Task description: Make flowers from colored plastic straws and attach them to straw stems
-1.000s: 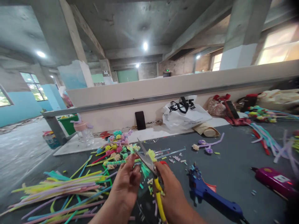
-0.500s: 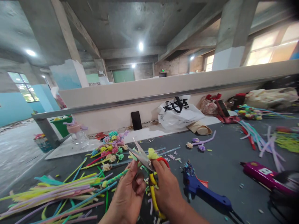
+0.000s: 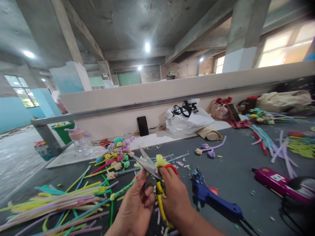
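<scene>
My right hand (image 3: 175,195) is closed on a pair of scissors (image 3: 147,166) with yellow and red handles. Their blades are parted and point up and left, just above my left fingertips. A fluffy yellow pipe-cleaner piece (image 3: 161,160) shows at my right fingertips; whether they grip it too is unclear. Between thumb and fingers, my left hand (image 3: 135,205) pinches a twisted green and yellow pipe-cleaner stem (image 3: 123,190), which slants down to the left. A pale green tip (image 3: 139,163) shows behind the blades, partly hidden.
Loose pipe cleaners (image 3: 61,203) cover the table's left side, below a pile of pipe-cleaner flowers (image 3: 120,152). Right of my hands lie a blue glue gun (image 3: 216,200) and a purple corded tool (image 3: 280,183). A phone (image 3: 142,126) leans on the back panel beside a white bag (image 3: 188,118).
The view has shifted slightly. My left hand and the stem have turned a little; the scissors stay parted in my right hand.
</scene>
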`<state>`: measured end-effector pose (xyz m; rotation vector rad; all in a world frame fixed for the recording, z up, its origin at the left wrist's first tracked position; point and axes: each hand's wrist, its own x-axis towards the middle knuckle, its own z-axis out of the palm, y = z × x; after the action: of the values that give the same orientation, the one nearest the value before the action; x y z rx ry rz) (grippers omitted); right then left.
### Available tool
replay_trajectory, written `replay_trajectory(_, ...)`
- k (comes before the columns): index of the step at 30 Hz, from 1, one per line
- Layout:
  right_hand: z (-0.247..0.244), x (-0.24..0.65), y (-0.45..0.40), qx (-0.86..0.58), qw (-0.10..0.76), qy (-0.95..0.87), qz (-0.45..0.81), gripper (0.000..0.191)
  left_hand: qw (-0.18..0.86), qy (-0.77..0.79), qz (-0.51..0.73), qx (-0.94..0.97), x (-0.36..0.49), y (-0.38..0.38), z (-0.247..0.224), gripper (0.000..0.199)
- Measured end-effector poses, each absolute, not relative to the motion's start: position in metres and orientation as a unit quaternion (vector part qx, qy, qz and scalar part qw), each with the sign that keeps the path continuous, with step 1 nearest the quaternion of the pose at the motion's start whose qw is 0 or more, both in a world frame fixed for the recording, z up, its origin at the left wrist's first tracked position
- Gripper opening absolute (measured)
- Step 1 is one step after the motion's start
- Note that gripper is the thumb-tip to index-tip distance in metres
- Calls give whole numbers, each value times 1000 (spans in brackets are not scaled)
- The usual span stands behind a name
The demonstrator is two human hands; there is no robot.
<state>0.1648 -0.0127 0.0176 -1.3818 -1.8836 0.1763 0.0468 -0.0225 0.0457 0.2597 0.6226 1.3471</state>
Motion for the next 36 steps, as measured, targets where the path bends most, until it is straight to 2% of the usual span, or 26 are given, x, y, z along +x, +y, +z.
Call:
replay_trajectory(4, 18, 165, -13, -544, 394, -738, 71, 54, 728, 275, 616, 127, 47, -24, 45, 29)
replay_trajectory(19, 10, 169, -11, -478, 429, -760, 98, 60, 726, 270, 619, 127, 46, -21, 46, 27)
replay_trajectory(26, 8, 176, -3, -427, 529, -722, 129, 61, 727, 251, 626, 126, 37, -9, 48, 21)
replay_trajectory(28, 7, 176, 4, -427, 578, -680, 147, 53, 725, 247, 631, 123, 34, -4, 46, 18)
replay_trajectory(31, 10, 173, 12, -440, 653, -567, 243, 38, 734, 238, 625, 122, 31, 1, 43, 10)
replay_trajectory(36, 27, 170, 2, -342, 649, -473, 488, 44, 754, 285, 580, 117, 32, 1, 41, 14)
